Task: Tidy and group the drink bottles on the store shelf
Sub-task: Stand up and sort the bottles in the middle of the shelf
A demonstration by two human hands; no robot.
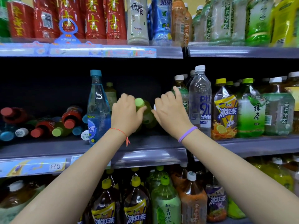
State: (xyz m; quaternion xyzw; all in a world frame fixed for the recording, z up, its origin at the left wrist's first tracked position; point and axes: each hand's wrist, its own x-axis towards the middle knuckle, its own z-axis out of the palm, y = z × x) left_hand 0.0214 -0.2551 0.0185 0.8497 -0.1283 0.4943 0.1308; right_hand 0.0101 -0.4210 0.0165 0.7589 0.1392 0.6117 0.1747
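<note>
At the frame's center, on the middle shelf (145, 147), the left hand (125, 115) has its grip around a green-capped bottle (144, 110); the right hand (169, 110) seems to pinch a white cap (154, 107), index finger raised. Likely next: stand them upright beside the tea bottles (250, 109). A tall blue bottle (97, 109) and toppled bottles (48, 123) crowd the left.

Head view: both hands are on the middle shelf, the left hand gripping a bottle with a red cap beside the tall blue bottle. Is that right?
Not quite. The head view shows the cap is light green, not red: the left hand grips a green-capped bottle on the middle shelf, to the right of the tall blue bottle. The right hand is there too.
</note>
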